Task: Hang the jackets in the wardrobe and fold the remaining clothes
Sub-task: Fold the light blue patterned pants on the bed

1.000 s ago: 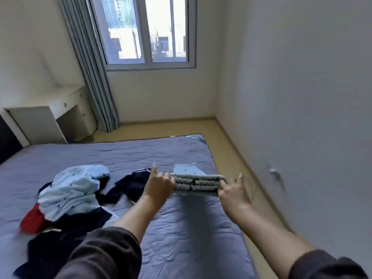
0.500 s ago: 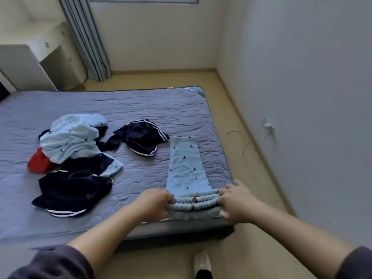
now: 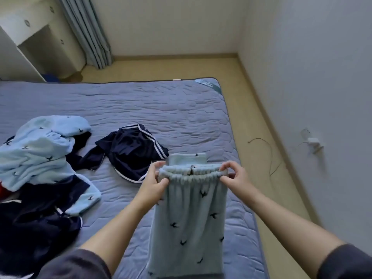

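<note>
Light blue pyjama trousers [image 3: 189,216] with small dark birds lie along the right side of the bed, folded lengthwise. My left hand [image 3: 154,182] pinches the left end of their elastic waistband, and my right hand [image 3: 234,177] pinches the right end. The waistband is lifted and carried over toward the leg ends, whose cuff shows just beyond it. A matching light blue top [image 3: 38,150] lies crumpled at the left. Dark navy shorts with white stripes [image 3: 130,152] lie mid-bed. More navy clothing [image 3: 34,218] is heaped at the near left.
The blue-grey quilted mattress [image 3: 161,109] fills most of the view. A strip of wooden floor [image 3: 259,125] runs between it and the right wall, with a thin cable [image 3: 269,158] and a wall plug [image 3: 313,142]. A white desk [image 3: 30,37] and grey curtain [image 3: 88,31] stand behind.
The trousers were laid flat on the bed with the waistband at the near edge. Both hands have since lifted the waistband and moved it away from me over the legs.
</note>
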A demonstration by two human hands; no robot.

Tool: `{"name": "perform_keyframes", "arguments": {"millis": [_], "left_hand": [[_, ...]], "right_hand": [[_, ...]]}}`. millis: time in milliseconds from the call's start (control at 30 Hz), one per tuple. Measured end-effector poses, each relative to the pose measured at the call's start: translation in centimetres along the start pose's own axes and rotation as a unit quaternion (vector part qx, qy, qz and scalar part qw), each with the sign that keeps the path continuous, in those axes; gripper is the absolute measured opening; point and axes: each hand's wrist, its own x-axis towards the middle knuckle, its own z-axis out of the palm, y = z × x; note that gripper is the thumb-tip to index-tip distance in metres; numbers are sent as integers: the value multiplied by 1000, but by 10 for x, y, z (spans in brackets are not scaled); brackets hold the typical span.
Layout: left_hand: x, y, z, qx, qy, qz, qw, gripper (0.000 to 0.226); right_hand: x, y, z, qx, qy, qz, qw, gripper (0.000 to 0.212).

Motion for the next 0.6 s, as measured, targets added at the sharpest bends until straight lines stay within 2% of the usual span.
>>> {"name": "perform_keyframes", "arguments": {"millis": [100,200,267,333,433,500,567,600], "left_hand": [[93,-6,11,-12,78,1,997,41],[157,-29,21,-73,130,-14,989,63],[160,-78,32,-47,132,-74,987,69],[129,-151,44,-9,119,-176,977,74],[59,-244,55,10,107,-316,943,96],[26,-288,63,-8,99,-360,928,107],[6,-314,67,-35,72,-364,928,92],[1,-318,70,-46,62,-365,928,68]], "right_hand": [[92,3,10,37,68,-51,996,34],[159,30,25,67,126,-35,989,63],[170,85,45,30,131,37,990,71],[143,163,76,-33,88,133,987,73],[72,263,119,-40,39,280,958,70],[37,304,137,-23,22,329,944,68],[23,327,146,0,31,337,941,56],[22,330,148,7,35,338,941,49]]}}
